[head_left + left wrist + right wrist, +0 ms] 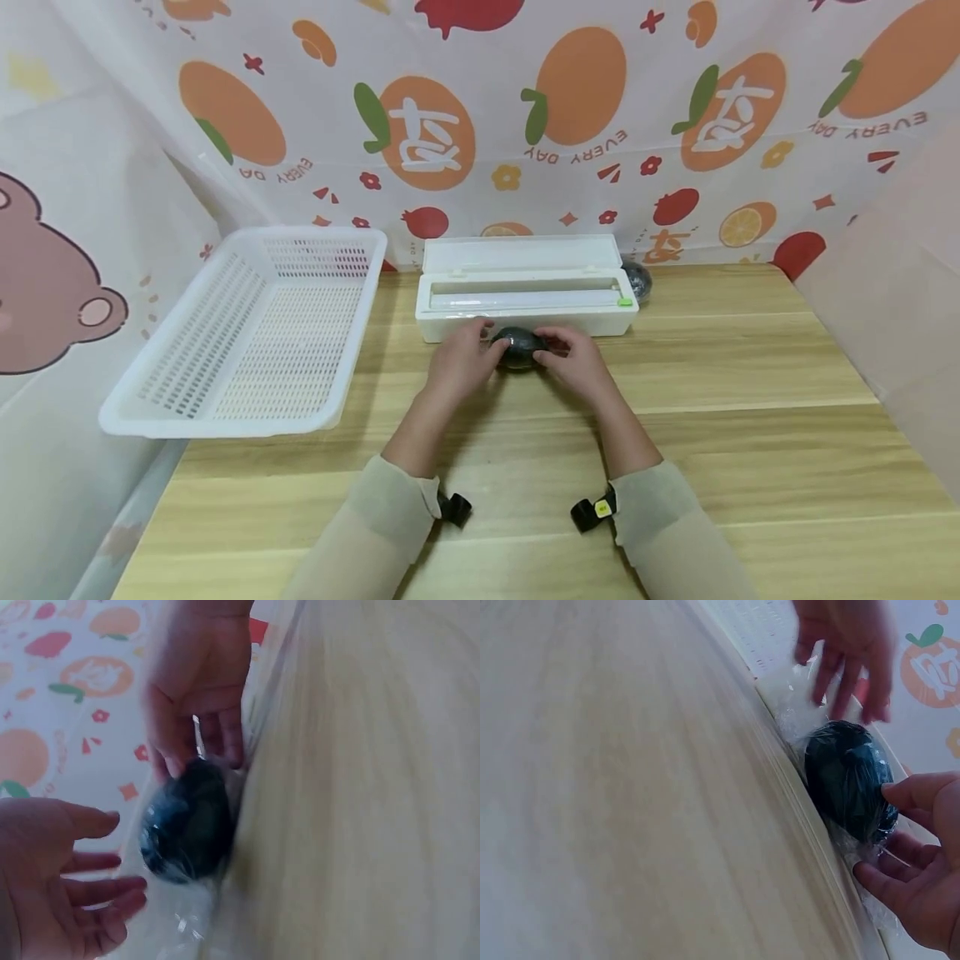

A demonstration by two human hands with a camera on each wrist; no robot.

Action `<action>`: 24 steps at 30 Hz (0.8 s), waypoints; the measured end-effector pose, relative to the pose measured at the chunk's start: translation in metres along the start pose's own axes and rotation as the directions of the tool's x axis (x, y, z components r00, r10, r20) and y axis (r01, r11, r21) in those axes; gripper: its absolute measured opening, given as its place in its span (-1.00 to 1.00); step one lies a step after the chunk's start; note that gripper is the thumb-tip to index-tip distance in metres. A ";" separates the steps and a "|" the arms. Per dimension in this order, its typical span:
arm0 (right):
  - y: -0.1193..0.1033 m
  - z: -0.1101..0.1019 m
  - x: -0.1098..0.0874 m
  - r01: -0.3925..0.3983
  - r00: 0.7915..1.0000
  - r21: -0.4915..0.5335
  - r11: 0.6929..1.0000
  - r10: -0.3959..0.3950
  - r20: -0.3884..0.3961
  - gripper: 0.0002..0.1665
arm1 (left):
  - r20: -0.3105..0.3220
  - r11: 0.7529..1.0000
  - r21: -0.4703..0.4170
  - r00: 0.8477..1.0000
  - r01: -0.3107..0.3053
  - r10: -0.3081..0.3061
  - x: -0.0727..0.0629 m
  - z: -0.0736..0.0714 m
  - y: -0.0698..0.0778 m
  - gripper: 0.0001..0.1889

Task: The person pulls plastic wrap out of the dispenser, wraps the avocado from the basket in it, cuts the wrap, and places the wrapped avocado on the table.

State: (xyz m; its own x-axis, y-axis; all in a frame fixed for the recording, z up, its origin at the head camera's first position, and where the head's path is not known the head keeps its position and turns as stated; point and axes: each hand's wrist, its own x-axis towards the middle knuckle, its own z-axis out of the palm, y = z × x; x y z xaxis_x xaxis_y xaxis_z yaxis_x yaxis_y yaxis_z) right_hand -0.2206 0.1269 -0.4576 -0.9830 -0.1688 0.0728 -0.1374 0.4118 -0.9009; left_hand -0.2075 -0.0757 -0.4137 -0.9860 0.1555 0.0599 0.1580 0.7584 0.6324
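A dark, oval avocado (517, 348) is wrapped in clear cling film and sits close against the front of a white film dispenser (525, 320). My right hand (922, 862) holds one end of it, thumb on its side and fingers at the bunched film. On the other side, my left hand (64, 881) has its fingers loosely spread, a small gap from the avocado in the left wrist view. Loose film (799, 712) sticks out at that left end. The dispenser's lid (521, 252) stands raised, with a pale roll (525, 300) inside.
A white perforated basket (358, 333) stands on the left of the wooden table (750, 467). Behind the dispenser's right end is another dark, shiny, rounded thing (639, 282), partly hidden. A fruit-patterned sheet (480, 192) hangs along the back.
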 end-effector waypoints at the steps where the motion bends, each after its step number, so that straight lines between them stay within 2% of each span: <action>1: 0.001 0.000 0.000 -0.002 1.000 0.003 1.000 0.002 -0.002 -0.58 | -0.014 0.999 0.023 0.999 -0.048 0.049 0.000 0.000 0.003 -0.58; 4: 0.004 0.000 0.001 -0.017 1.000 0.024 1.000 0.017 -0.008 -0.60 | -0.018 0.976 0.093 0.980 -0.196 0.199 0.001 0.005 0.009 -0.66; 6: 0.004 -0.001 0.002 -0.027 1.000 0.042 0.999 0.027 -0.004 -0.60 | -0.008 0.962 0.124 0.969 -0.243 0.246 0.001 0.009 0.011 -0.67; 13: 0.002 0.000 0.002 -0.050 0.999 0.054 0.997 0.051 -0.010 -0.56 | -0.050 0.973 0.138 0.979 -0.187 0.196 0.002 0.018 0.012 -0.59; 16: -0.001 -0.001 0.000 -0.037 0.996 0.063 0.997 0.042 -0.076 -0.56 | -0.064 0.969 0.169 0.979 -0.181 0.194 0.003 0.020 0.011 -0.57; 20: -0.004 -0.004 -0.004 0.011 0.977 0.177 0.984 0.027 -0.209 -0.68 | -0.068 0.966 0.192 0.980 -0.171 0.187 0.001 0.023 0.012 -0.58; 22: -0.004 -0.004 -0.004 0.024 0.975 0.212 0.977 0.025 -0.223 -0.72 | -0.070 0.967 0.195 0.981 -0.163 0.180 0.000 0.024 0.012 -0.58; 24: -0.002 -0.003 -0.003 0.003 0.981 0.194 0.981 0.034 -0.191 -0.74 | -0.074 0.969 0.192 0.982 -0.155 0.172 -0.001 0.025 0.012 -0.59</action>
State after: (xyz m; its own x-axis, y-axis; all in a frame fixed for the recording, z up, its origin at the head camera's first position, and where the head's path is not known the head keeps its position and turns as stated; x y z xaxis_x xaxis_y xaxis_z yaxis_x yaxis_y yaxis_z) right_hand -0.2179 0.1295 -0.4547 -0.9923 0.0197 0.1222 -0.1144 0.2301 -0.9664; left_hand -0.2037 -0.0506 -0.4251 -0.9454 0.2360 0.2248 0.3160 0.8324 0.4552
